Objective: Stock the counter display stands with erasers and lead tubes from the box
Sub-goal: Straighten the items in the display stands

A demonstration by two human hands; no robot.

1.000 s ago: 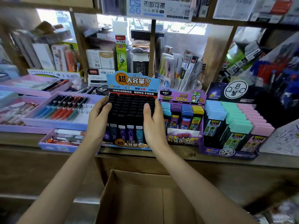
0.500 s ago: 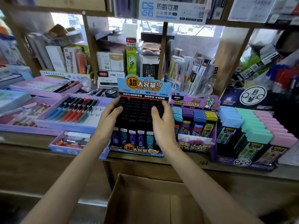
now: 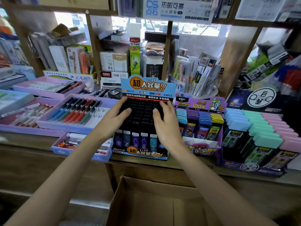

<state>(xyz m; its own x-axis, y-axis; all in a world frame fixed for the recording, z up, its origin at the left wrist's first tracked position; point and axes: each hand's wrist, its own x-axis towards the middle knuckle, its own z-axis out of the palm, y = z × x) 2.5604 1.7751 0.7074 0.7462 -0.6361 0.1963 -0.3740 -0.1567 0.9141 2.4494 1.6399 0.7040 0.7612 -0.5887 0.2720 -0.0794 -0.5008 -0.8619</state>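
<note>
Now left hand (image 3: 114,116) and right hand (image 3: 166,126) lie flat on black lead tube stand (image 3: 140,141) on desk (image 3: 24,144). Fingers (image 3: 168,110) straight, holding nothing. Stand looks full. Box (image 3: 146,201) below looks empty. Job seems nearly done.

- Two hands on black stand (image 3: 143,151): left hand (image 3: 114,117), right hand (image 3: 166,124).
- Three stands: black stand, purple stand (image 3: 201,104) just right of it, eraser stand (image 3: 236,165) farther right.
- Three columns of erasers (image 3: 260,128): blue, teal, pink.
- One box (image 3: 146,201) below black stand.
</note>
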